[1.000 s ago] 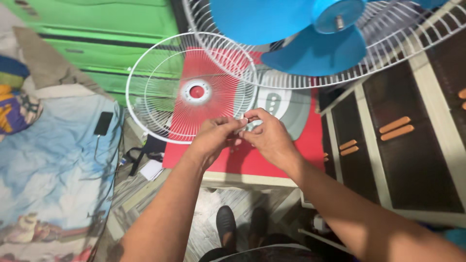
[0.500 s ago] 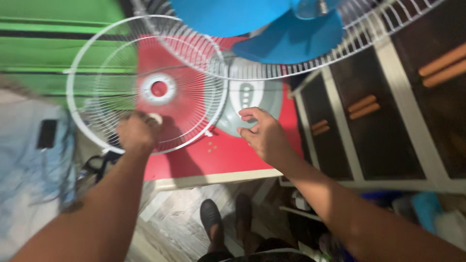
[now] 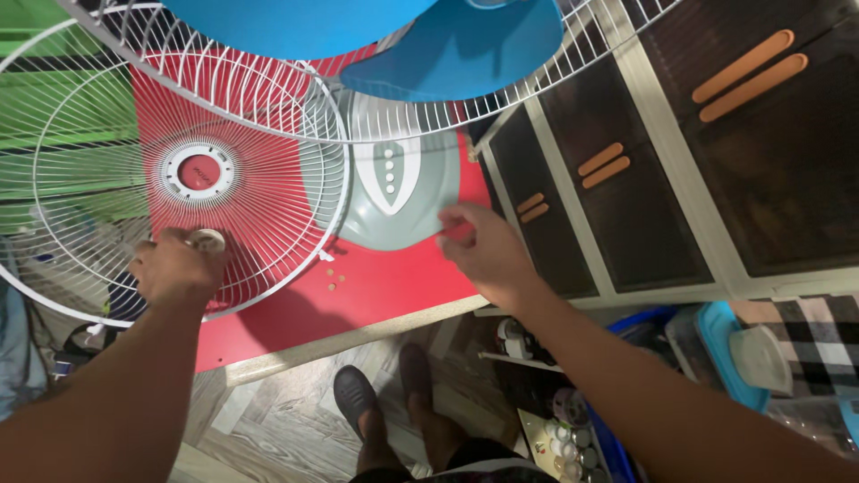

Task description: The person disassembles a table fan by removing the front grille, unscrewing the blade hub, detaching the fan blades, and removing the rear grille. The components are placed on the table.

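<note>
Red tabletop (image 3: 394, 277) beside dark cabinets (image 3: 644, 197), left hand (image 3: 174, 264) fisted on a small white cap (image 3: 208, 240) against the loose white fan grille (image 3: 80, 179) at left, right hand (image 3: 483, 246) with fingers loosely curled, touching the grey fan base (image 3: 394, 188), blue blades (image 3: 447, 45) above.

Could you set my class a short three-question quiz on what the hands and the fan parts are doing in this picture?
1. True or false: the left hand rests on the loose white fan guard.
2. Which thing is the right hand closest to? A) the grey fan base B) the blue fan blade C) the cupboard door
3. What colour is the table top under the small screws?

Key:
1. True; it also pinches a small pale round part.
2. A
3. Red
</note>
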